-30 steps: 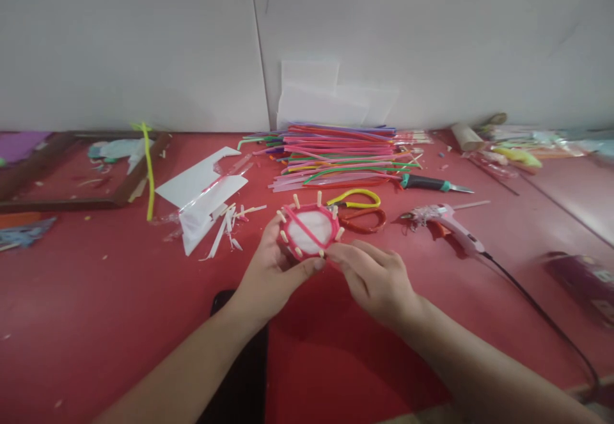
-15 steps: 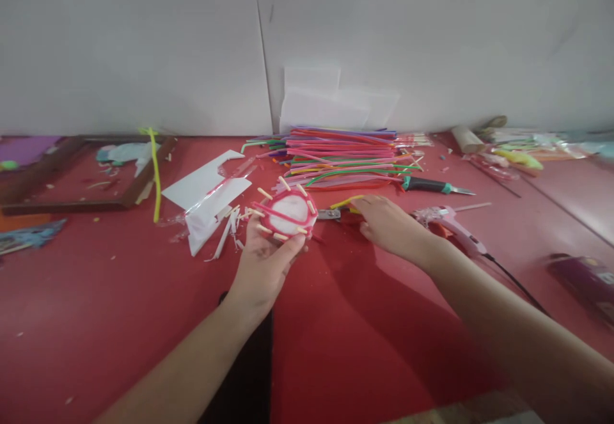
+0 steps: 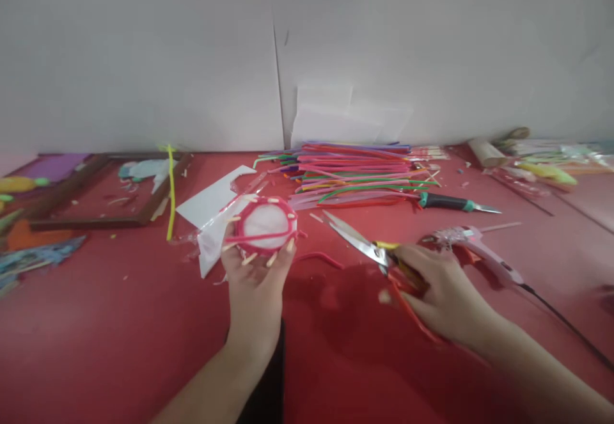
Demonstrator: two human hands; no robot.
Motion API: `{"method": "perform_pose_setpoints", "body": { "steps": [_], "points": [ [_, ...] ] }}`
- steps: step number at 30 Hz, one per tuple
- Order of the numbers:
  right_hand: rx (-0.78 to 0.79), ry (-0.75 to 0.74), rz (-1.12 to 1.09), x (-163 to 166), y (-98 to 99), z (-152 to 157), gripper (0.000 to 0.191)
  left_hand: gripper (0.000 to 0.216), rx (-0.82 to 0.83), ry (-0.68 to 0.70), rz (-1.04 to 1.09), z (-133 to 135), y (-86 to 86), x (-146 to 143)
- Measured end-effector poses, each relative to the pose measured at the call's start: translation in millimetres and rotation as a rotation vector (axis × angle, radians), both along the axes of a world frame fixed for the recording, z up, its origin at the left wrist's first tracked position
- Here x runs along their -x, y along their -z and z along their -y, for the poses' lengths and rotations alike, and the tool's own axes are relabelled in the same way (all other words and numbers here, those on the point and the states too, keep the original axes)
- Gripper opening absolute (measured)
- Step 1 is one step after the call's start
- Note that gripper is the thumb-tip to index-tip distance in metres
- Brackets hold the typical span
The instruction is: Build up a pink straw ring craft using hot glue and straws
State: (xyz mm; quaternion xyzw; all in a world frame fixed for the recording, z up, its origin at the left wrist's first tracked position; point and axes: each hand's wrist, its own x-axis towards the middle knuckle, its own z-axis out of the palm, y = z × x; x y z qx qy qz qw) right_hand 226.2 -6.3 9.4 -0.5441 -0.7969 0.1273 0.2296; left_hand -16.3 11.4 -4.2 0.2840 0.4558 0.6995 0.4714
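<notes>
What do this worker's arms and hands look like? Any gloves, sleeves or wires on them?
They are a person's: the left hand and right hand wear no gloves. The left forearm and right forearm are bare as far as they show, without sleeves, watch, wires or visible markings. I see no rings, though some fingers are hidden.

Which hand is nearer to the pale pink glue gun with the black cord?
Right. The right hand, gripping metal scissors with yellow and orange handles, is just left and in front of the glue gun; the left hand, holding a round pink-and-white piece, is farther left.
</notes>
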Motion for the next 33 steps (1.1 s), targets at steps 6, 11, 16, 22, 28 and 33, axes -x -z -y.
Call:
{"method": "perform_pose_setpoints", "body": {
  "steps": [6,11,16,22,28,33],
  "points": [
    [-0.012,-0.059,-0.046,10.4,2.1,11.1,0.027,0.082,-0.050,-0.022,-0.076,5.8,-0.8,-0.4],
    [0.018,-0.081,-0.039,14.9,6.8,13.5,0.029,0.084,-0.036,-0.027,-0.099,7.1,0.4,-1.2],
    [0.045,-0.059,-0.060,14.8,8.5,13.4,0.032,0.088,-0.034,-0.038,-0.116,8.8,3.1,-1.3],
    [0.018,-0.077,-0.058,14.9,9.8,14.3,0.027,0.088,-0.061,-0.003,-0.169,8.5,1.0,-0.8],
    [-0.050,-0.064,-0.020,13.8,11.6,15.0,0.028,0.084,-0.107,-0.036,-0.262,8.5,-0.5,0.1],
    [-0.112,-0.035,0.060,7.0,14.3,13.4,0.021,0.079,-0.098,-0.019,-0.265,8.5,1.0,-0.3]
  ]
}}
